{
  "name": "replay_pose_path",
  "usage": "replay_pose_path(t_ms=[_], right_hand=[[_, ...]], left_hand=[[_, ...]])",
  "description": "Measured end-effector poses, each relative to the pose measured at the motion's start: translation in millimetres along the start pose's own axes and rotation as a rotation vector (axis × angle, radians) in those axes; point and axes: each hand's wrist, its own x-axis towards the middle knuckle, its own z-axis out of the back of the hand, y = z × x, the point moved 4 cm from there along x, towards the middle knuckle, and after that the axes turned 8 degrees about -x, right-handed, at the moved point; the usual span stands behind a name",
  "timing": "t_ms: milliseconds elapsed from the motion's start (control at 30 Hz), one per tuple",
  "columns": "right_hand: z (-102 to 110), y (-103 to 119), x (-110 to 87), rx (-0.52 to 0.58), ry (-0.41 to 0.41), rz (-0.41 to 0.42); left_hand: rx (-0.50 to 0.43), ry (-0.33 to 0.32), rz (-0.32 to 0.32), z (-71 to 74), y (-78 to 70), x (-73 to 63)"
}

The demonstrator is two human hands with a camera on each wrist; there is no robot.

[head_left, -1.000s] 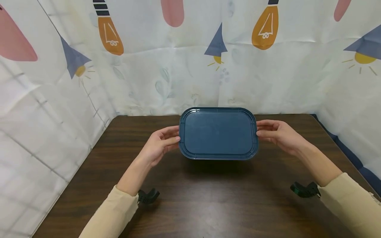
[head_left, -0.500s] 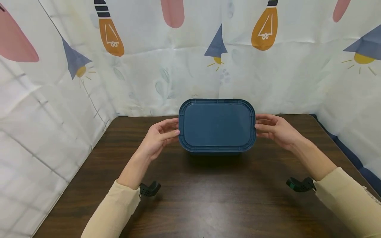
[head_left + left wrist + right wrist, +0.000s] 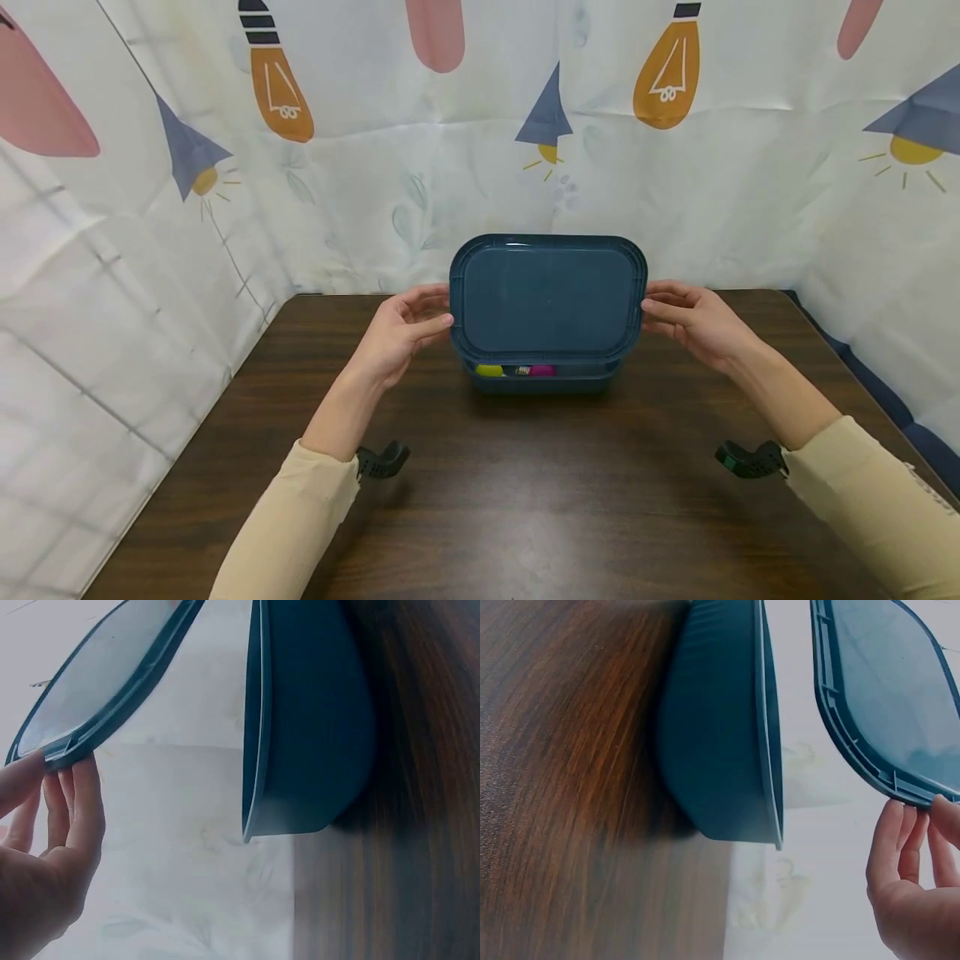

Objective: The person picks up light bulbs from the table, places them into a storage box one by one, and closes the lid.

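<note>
A dark blue plastic lid (image 3: 549, 300), rounded at the corners, is held tilted above a matching storage box (image 3: 540, 385). My left hand (image 3: 401, 333) pinches its left edge between thumb and fingers; my right hand (image 3: 697, 323) does the same at the right edge. In both wrist views the lid (image 3: 97, 682) is raised apart from the rim of the box (image 3: 720, 727). Through the gap in the head view show a yellow-green item (image 3: 490, 370) and a magenta item (image 3: 542, 371) inside the box; the lid hides the rest of the contents.
The box stands on a dark wood-grain table (image 3: 540, 500), near its far edge. A white patterned curtain (image 3: 360, 183) hangs close behind and along the sides. Dark devices (image 3: 382, 460) are strapped at both wrists.
Both hands have lifted the lid up and away from the viewer. The box beneath has come into sight, along with coloured items inside it.
</note>
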Motion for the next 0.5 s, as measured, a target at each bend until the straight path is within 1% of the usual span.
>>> replay_pose_path(t_ms=[267, 367, 500], right_hand=[[0.8, -0.1, 2.5, 0.063, -0.009, 0.004], [0.9, 0.0, 3.4, 0.088, -0.019, 0.002], [0.4, 0.7, 4.8, 0.11, -0.029, 0.004]], left_hand=[[0.059, -0.015, -0.025, -1.2, -2.5, 4.4], [0.087, -0.014, -0.056, -1.2, -2.8, 6.3], [0.136, -0.016, -0.118, -2.2, -3.6, 8.7]])
